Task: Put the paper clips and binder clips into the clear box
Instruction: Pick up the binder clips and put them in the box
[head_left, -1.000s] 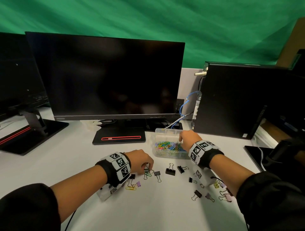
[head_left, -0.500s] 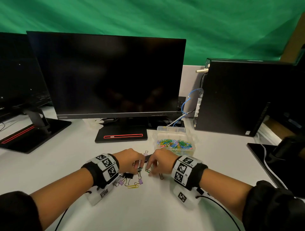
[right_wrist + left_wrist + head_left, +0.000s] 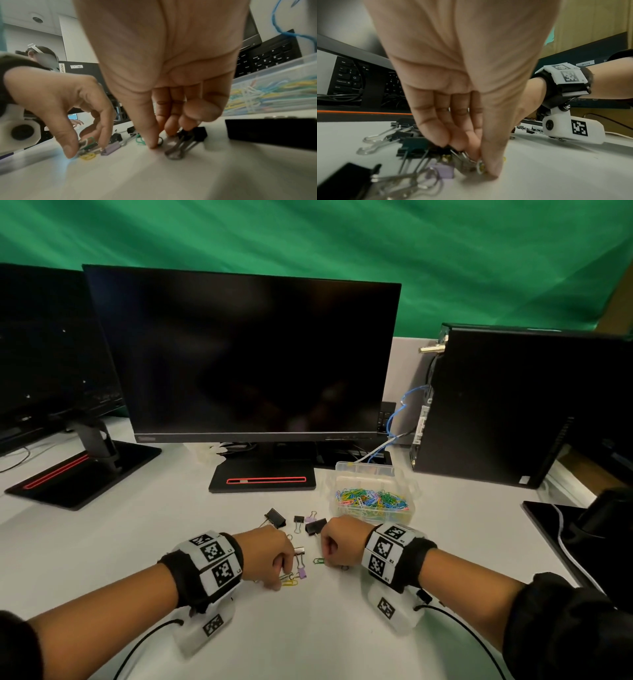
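The clear box (image 3: pixel 406 510) sits behind my right hand and holds several coloured paper clips (image 3: pixel 371 498). Black, purple and silver binder clips (image 3: pixel 275 517) and loose paper clips (image 3: pixel 318 560) lie on the white desk between my hands. My left hand (image 3: pixel 279 580) pinches green, white and yellow paper clips (image 3: pixel 87 142) against the desk, thumb tip down (image 3: pixel 491 174). My right hand (image 3: pixel 164 138) curls its fingers onto a small black binder clip (image 3: pixel 197 133), with the thumb beside it on the desk. A purple binder clip (image 3: pixel 110 148) lies next to the left fingers.
A large dark monitor (image 3: pixel 246 354) with its stand base (image 3: pixel 263 479) is behind the clips. A second monitor (image 3: pixel 44 347) stands at the left and a black computer tower (image 3: pixel 507 405) at the right. A big black binder clip (image 3: pixel 271 132) lies right of my right hand.
My right hand has left the clear box and come down to the clips on the desk beside my left hand. The left hand stays at the pile, still pinching.
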Tool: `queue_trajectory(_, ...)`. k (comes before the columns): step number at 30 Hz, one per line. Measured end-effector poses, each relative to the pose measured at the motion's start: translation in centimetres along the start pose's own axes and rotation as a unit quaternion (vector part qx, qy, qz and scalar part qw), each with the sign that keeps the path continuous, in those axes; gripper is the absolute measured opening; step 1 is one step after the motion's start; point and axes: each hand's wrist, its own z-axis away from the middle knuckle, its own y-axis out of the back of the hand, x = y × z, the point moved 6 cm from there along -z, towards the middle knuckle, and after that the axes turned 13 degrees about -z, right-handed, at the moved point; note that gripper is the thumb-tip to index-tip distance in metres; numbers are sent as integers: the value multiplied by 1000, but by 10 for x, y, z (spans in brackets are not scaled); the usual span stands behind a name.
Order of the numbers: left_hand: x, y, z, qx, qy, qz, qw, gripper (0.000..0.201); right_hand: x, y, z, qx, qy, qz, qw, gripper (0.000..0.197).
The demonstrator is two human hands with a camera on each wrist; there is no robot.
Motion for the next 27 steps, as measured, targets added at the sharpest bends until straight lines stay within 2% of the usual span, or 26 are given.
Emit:
queue_trajectory(2, 2, -2, 0, 12, 14, -1, 1000, 22, 2, 3, 4, 4, 0, 7, 1000, 14)
queue_trajectory(4, 5, -4, 1, 12, 17, -10, 1000, 19, 9, 18, 7, 37, -8, 3, 999, 13)
queue_trajectory(7, 10, -8, 3, -17, 12, -27, 999, 18, 32, 52, 11, 113, -31, -25, 993, 20)
queue_trajectory(9, 11, -9, 3, -28, 11, -32, 999, 9, 50, 75, 14, 164, -54, -34, 984, 17)
queue_trajectory(13, 11, -9, 2, -49, 12, -46, 998, 11, 90, 105, 25, 262, -112, -56, 957, 5)
queue_trajectory(16, 13, -11, 2, -67, 11, -67, 995, 13, 111, 103, 30, 252, -144, -53, 955, 5)
queue_trajectory(21, 19, -18, -2, -112, 18, -149, 982, 31, 116, 89, 41, 238, -74, -84, 965, 8)
queue_trajectory(24, 20, -13, -6, -113, 6, -135, 984, 29, 119, 88, 47, 228, -55, -91, 968, 10)
queue_trajectory(27, 24, 7, -16, -81, -4, -81, 993, 27, 120, 88, 55, 216, -35, -97, 971, 8)
